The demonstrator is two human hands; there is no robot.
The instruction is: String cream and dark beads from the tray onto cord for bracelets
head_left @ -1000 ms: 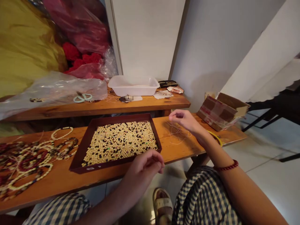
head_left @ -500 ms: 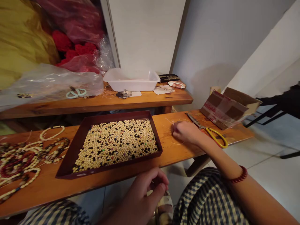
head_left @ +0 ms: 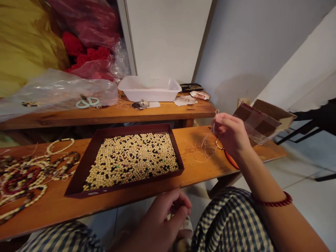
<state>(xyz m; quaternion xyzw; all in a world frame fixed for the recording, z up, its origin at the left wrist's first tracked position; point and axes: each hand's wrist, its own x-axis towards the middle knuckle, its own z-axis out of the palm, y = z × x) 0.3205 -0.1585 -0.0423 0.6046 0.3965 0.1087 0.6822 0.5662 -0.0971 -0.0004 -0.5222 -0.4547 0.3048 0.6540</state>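
Right hand (head_left: 229, 133) is now riding higher, having come up off the bench (head_left: 191, 171) since the earlier frame; left hand (head_left: 168, 211) is staying low, at six o'clock of the view. Right grip is pinching a thin pale strand (head_left: 217, 111) at about three o'clock, one end poking up past the fingertips. Beads (head_left: 217, 143) are hanging or lying just below that hand; cannot tell whether they are joined to the strand. Left grip is curling loosely over the lap; cannot tell whether anything fine is caught inside. Loose threads (head_left: 206, 148) are lying tangled at four o'clock, near a red handle loop (head_left: 231, 160) partly masked by the right wrist. Tray (head_left: 86, 164) is sitting at eight o'clock, small beads (head_left: 136, 157) spreading over its floor; a heap of strung loops (head_left: 22, 180) is lying beyond it, toward nine. Risks, as judged: tangled threads could be snagging on the strand if it is trailing among them; a slack pinch could be letting it slip; a forearm knocking the tray could be scattering beads.
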